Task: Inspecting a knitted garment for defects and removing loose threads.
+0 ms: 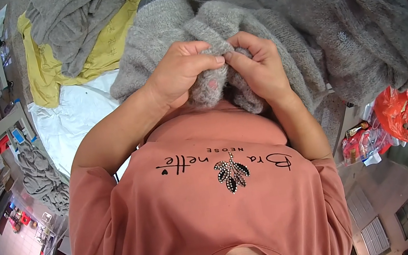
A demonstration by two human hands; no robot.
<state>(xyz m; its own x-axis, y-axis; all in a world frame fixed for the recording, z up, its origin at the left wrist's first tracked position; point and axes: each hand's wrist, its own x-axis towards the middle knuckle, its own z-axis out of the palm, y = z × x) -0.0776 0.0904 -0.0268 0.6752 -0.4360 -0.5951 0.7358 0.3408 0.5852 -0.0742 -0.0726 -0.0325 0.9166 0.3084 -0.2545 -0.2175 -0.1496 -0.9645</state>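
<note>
In the head view, a fold of the grey knitted garment (230, 30) is pinched between the closed fingers of the left hand (178, 72) and the right hand (258, 66), which meet thumb to thumb just above the chest. The rest of the garment is draped beyond the hands. Beside it, more grey knitwear (355, 24), a yellow cloth (48, 62) and a white sheet (76, 117) are spread, with red plastic bags (395, 113) at the right.

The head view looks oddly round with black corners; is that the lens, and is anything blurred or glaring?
In the head view, yes: the fisheye lens bends edges toward the rim and leaves a dark ring. Light is soft and even, with no hard shadows. The left hand, right hand and the grey knitted garment they pinch are sharp; the orange bag near the rim looks softer and warped. No strong glare.
</note>
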